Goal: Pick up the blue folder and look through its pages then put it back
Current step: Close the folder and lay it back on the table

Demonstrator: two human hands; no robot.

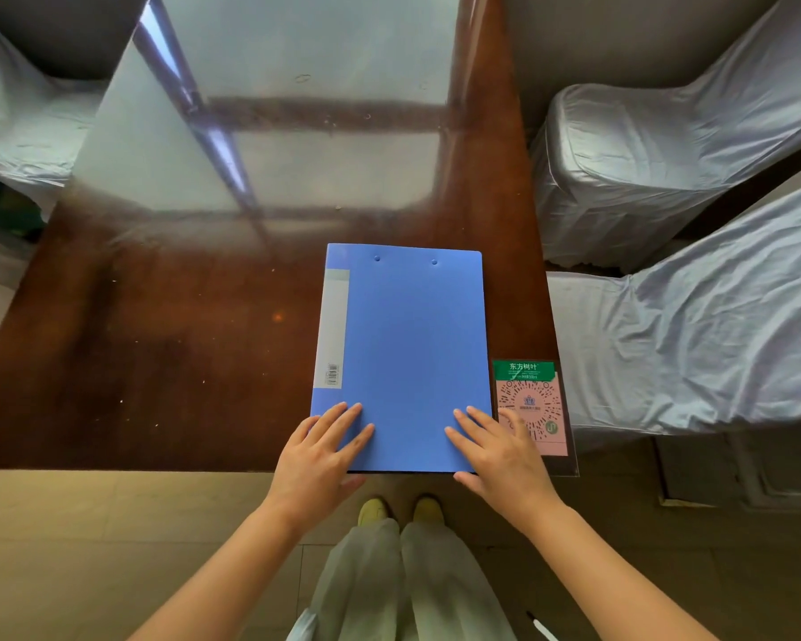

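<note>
Both hands' grip spread flat on closed blue folder (405, 344); card (528, 404) reads 东方树叶, prob.

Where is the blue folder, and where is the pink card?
blue folder (408, 344), head view, middle of its closed front cover.
pink card (530, 404), head view, on its printed square code.

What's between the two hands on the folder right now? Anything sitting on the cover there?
Nothing. In the head view, only bare blue cover of the blue folder lies between the left hand and the right hand, both flat on its near corners.
</note>
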